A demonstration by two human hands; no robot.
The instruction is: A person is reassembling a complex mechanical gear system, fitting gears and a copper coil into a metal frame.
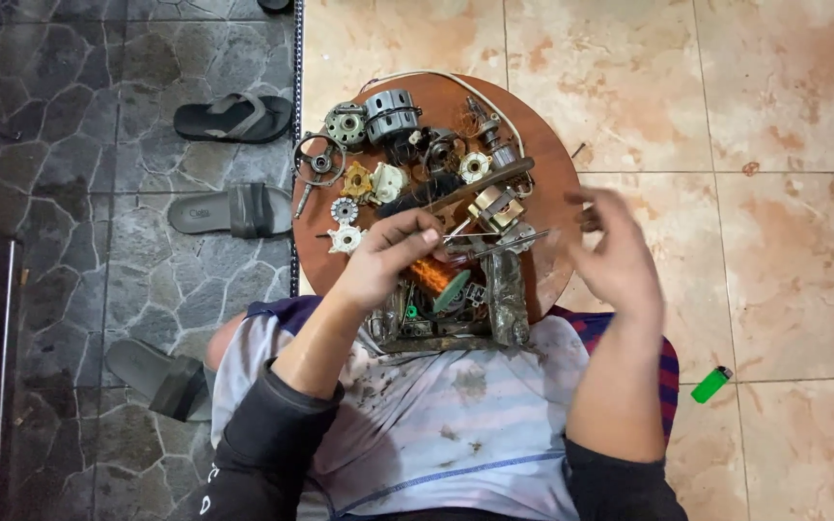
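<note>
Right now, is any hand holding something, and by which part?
The left hand grips a copper-wound coil at its upper end, fingers curled over it. The right hand is blurred above the round wooden board; whether it holds anything cannot be told.

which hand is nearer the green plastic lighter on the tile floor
Right. The right hand hovers blurred up-left of the green plastic lighter; the left hand is farther away, over the round wooden board.
</note>
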